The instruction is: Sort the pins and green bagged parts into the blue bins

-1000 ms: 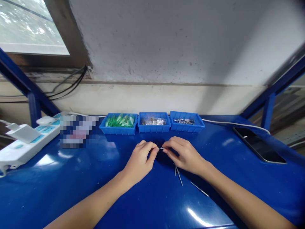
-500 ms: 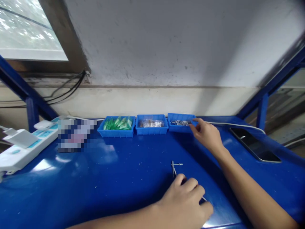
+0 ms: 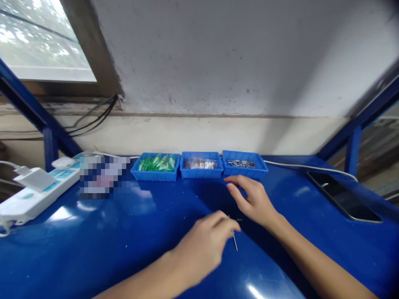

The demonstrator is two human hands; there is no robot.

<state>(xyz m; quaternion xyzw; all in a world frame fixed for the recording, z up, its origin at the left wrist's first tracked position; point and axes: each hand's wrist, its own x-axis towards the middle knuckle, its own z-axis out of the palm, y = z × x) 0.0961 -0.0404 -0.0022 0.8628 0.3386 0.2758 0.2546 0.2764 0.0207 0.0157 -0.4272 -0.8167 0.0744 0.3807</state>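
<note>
My left hand (image 3: 202,247) hovers low over the blue table (image 3: 124,232). Its fingers are curled in a pinch just beside a few thin metal pins (image 3: 235,240) that lie on the table. I cannot make out whether it grips one. My right hand (image 3: 254,201) is just beyond the pins, with finger and thumb close together and pointing left. What they hold, if anything, is too small to see. Behind it stands a blue tray of metal pins (image 3: 262,170).
Two more blue trays stand in the row at the back, one of green parts (image 3: 155,175) and one of clear parts (image 3: 201,174). A white power strip (image 3: 37,189) lies at the left. On the right lie a dark phone (image 3: 343,192) and a white cable (image 3: 305,166).
My right hand has drawn back from the pin tray towards the middle. My left hand has shifted left and up, off the loose pins it covered.
</note>
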